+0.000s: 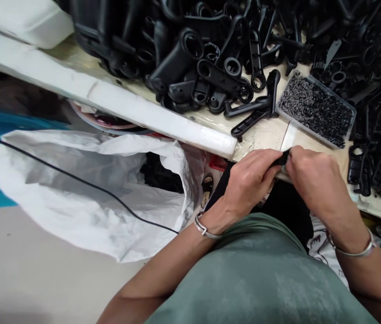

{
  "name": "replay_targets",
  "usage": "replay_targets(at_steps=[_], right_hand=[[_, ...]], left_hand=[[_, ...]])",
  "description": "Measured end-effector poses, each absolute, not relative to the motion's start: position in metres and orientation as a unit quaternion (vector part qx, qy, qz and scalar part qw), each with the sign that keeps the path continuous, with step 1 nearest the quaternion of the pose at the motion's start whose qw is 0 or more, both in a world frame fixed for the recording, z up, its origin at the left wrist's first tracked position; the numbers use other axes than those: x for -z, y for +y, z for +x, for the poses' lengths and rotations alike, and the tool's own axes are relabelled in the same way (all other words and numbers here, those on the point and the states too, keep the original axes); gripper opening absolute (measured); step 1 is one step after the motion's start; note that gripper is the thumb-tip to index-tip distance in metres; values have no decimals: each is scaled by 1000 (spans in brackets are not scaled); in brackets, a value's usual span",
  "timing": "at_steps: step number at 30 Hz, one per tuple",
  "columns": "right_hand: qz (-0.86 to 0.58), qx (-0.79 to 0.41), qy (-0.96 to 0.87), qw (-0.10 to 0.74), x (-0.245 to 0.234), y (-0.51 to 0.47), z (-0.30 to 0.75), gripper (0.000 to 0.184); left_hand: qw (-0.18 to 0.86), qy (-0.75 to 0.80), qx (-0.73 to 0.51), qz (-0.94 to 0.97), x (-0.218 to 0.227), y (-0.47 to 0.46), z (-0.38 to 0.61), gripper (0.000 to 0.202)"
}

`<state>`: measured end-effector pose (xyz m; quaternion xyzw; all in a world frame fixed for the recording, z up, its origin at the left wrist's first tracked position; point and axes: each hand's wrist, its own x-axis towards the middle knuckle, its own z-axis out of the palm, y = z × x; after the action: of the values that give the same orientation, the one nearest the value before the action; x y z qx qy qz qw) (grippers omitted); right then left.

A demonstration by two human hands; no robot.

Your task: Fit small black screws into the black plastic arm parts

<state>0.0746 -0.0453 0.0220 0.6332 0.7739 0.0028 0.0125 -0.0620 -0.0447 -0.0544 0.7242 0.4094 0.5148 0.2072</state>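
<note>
My left hand (249, 180) and my right hand (315, 184) meet at the table's near edge, both closed on a small black plastic part (282, 157) that shows only as a sliver between the fingers. Each wrist wears a silver bangle. Just beyond the hands lies a clear tray of small black screws (315, 110). A large heap of black plastic lever parts (210, 58) covers the table behind it.
A white woven sack (85, 189) stands open on the floor at the left, with dark parts inside and a black cable (75, 177) across it. A white strip (109, 99) runs along the table edge. More black parts (375, 171) lie at the right.
</note>
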Motion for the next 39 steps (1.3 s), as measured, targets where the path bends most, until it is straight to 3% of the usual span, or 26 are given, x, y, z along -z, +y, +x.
replay_targets(at_steps=[3, 7, 10, 19, 30, 33, 39], right_hand=[[674, 148, 706, -157, -14, -51, 100, 14], [698, 333, 503, -385, -4, -64, 111, 46], [649, 455, 406, -454, 1, -67, 105, 65], [627, 499, 343, -491, 5, -63, 100, 48], [614, 558, 267, -490, -3, -55, 99, 45], [632, 521, 308, -484, -8, -66, 120, 49], [743, 277, 464, -395, -37, -87, 206, 56]], left_hand=[[208, 419, -537, 702, 55, -47, -59, 16], [193, 430, -559, 682, 50, -52, -54, 18], [191, 415, -566, 686, 45, -55, -49, 18], [188, 385, -574, 698, 38, -61, -41, 18], [221, 378, -552, 709, 42, -64, -48, 23], [231, 333, -530, 745, 36, -60, -59, 34], [0, 444, -456, 771, 32, -24, -93, 28]])
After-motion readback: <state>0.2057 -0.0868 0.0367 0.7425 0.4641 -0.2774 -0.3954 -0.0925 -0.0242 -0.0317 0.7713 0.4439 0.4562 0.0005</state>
